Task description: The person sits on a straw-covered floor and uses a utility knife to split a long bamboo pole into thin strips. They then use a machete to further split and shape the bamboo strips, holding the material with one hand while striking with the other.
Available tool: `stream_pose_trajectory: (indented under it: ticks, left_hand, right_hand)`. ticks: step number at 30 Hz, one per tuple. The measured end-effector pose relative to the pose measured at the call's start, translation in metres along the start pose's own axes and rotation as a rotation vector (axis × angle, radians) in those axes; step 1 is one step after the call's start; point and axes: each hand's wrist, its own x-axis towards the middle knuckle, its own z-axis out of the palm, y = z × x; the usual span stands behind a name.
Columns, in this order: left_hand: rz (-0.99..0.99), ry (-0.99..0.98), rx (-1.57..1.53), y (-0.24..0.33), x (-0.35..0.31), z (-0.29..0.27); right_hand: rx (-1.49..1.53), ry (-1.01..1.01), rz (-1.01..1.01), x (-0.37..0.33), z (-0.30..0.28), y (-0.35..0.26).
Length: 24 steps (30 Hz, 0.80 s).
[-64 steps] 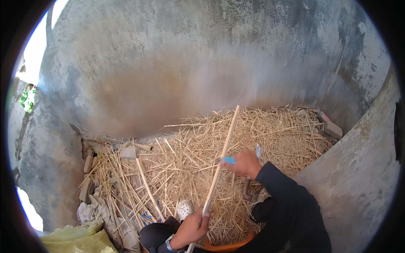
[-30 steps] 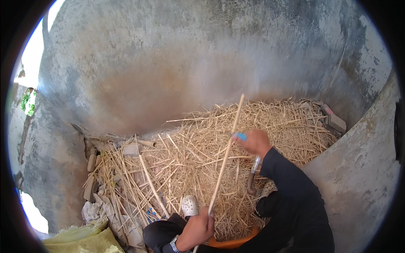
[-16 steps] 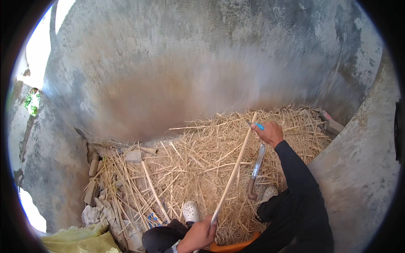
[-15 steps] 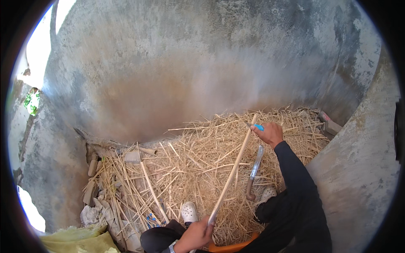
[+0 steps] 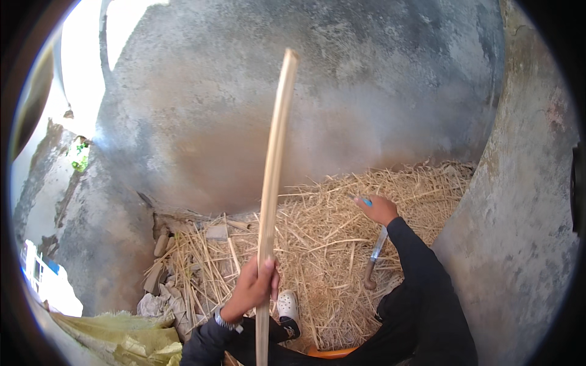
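left hand (image 5: 253,287): closed around a long wooden stick (image 5: 273,165) low on its shaft, a watch at the wrist
stick: stands nearly upright, tip high against the grey wall (image 5: 317,97), lower end running out of the bottom edge
right hand (image 5: 378,208): stretched out over the straw (image 5: 323,244), fingers loosely curled on a small blue thing (image 5: 367,201); how tight the grip is cannot be told
knife (image 5: 373,259): lies on the straw just below the right forearm, wooden handle toward the person
shoe (image 5: 287,305): pale clog at the near edge of the straw
left side: bits of wood and rubble (image 5: 162,268) beside the straw, a yellowish sack (image 5: 116,338) in the lower corner
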Motion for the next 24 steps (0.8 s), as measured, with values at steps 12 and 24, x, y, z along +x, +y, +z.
stream_pose_trajectory:
  ticks: [12,24]
  left_hand:
    - [0.225,0.068,-0.169,0.075,0.087,-0.024]
    - [0.165,0.114,-0.274,0.081,0.076,-0.033]
  right_hand:
    - [-0.375,-0.838,-0.205,-0.096,0.133,-0.025]
    - [-0.428,-0.894,-0.257,-0.118,0.127,-0.039]
